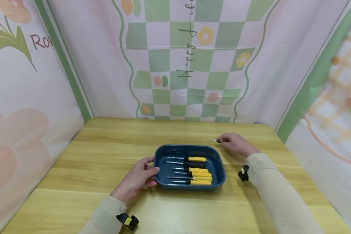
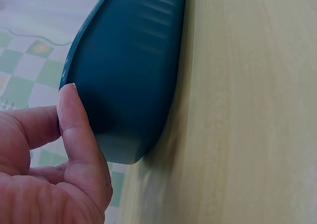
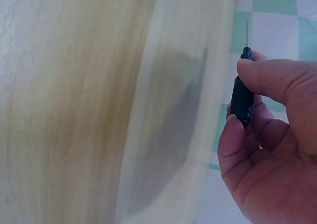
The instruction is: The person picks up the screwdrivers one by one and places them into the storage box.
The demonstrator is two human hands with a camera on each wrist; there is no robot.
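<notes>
A dark blue rectangular tray (image 1: 190, 188) sits on the table. Several screwdrivers lie in it side by side, shafts pointing left; most have yellow handles (image 1: 201, 182), and one handle (image 1: 196, 164) is black. My left hand (image 1: 138, 177) pinches the tray's left rim, thumb on one side and fingers on the other, as the left wrist view also shows. Past the tray's back right corner, my right hand (image 1: 235, 143) holds a small screwdriver (image 3: 242, 102) by its black handle. Its thin shaft points left in the head view, above the table surface.
The wooden table (image 1: 111, 136) runs back to a hanging cloth (image 1: 175, 58) with green and white checks. More printed cloth (image 1: 26, 97) stands along the left and right sides. Each sleeve carries a black wrist device (image 1: 128, 221).
</notes>
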